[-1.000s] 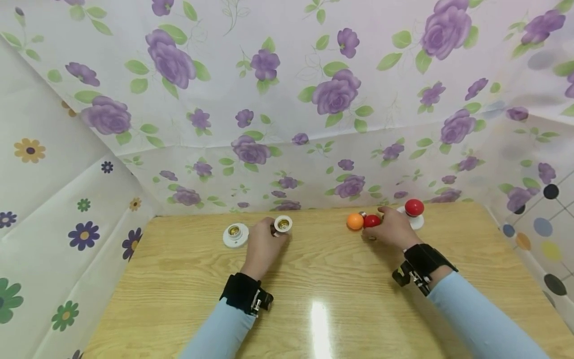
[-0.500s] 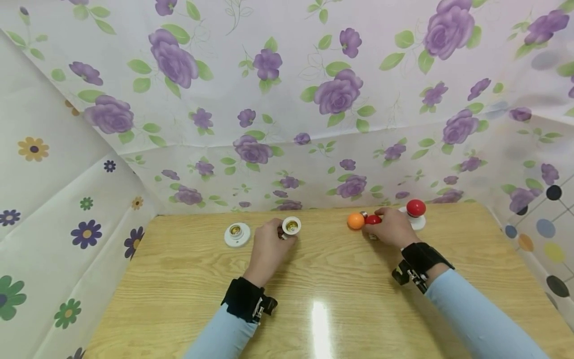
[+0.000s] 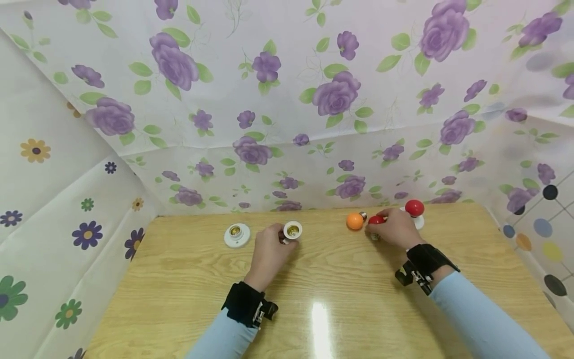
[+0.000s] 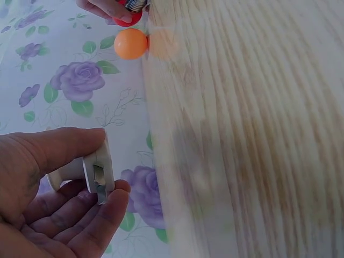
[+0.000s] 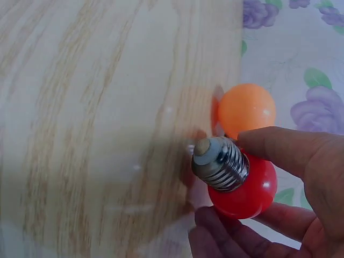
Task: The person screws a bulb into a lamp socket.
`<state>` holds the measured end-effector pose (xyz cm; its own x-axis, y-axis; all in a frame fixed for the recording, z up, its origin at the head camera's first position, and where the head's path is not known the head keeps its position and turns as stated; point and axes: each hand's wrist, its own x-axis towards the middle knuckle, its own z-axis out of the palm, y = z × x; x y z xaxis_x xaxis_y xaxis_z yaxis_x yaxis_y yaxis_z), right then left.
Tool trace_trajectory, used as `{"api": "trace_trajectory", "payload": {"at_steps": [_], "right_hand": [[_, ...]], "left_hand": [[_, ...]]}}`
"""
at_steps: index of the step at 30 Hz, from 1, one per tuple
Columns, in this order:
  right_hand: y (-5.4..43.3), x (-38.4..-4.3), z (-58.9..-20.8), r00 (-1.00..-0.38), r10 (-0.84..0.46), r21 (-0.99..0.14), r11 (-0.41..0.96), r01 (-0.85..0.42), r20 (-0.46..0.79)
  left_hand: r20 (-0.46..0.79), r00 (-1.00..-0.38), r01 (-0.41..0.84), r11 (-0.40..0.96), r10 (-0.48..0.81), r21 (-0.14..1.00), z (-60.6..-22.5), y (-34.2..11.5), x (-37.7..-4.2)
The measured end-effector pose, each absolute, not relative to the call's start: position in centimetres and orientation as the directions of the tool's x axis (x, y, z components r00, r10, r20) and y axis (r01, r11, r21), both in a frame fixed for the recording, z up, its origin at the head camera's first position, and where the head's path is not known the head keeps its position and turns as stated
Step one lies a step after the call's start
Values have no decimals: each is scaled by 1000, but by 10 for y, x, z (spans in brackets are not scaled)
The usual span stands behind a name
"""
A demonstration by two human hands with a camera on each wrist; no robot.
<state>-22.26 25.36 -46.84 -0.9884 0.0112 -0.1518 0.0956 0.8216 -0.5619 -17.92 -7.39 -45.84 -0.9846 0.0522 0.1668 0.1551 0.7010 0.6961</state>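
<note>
- Right hand (image 3: 395, 230), curled, pinched glossy red bulb (image 5: 252, 191), ribbed silver base (image 5: 228, 171) exposed, at the table's (image 3: 202, 299) far side.
- Left hand (image 3: 270, 252), curled, gripped white, brass-lined socket (image 3: 293, 230) left of the bulb.

My left hand (image 3: 270, 252) holds a white lamp socket (image 3: 292, 230) by its side, its gold-coloured mouth turned up toward me. Just left of that hand, another white socket (image 3: 236, 235) lies on the wooden table (image 3: 341, 284). My right hand (image 3: 396, 230) grips a red bulb (image 3: 376, 220), with an orange bulb (image 3: 355, 221) on the table near my fingertips. Beyond my right hand, a second red bulb (image 3: 414, 207) sits on a white base (image 3: 419, 221). I wear light blue sleeves (image 3: 484, 311) and black wrist straps (image 3: 430, 258); a purple-flowered cloth (image 3: 287, 164) hangs behind the table.
</note>
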Motion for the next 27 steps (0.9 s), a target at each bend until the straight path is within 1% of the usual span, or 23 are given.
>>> {"api": "trace_trajectory", "payload": {"at_steps": [11,18,24,27], "right_hand": [[264,-216,-448,-998,15,-675,737,50,-57],[262,-215,-441,-999,40,-695,719,8,30],[256,-214,-434,-991,47,-703,709,-56,126],[250,-213,-429,-987,33,-723,685,-93,158]], "left_hand": [[145,-988,147,687,61,712,-458,-73,-175],[144,-985,170,687,95,706,-464,-72,-174],[111,-986,164,642,122,749,-465,-69,-173],[110,-985,170,638,133,751,-465,-67,-173]]}}
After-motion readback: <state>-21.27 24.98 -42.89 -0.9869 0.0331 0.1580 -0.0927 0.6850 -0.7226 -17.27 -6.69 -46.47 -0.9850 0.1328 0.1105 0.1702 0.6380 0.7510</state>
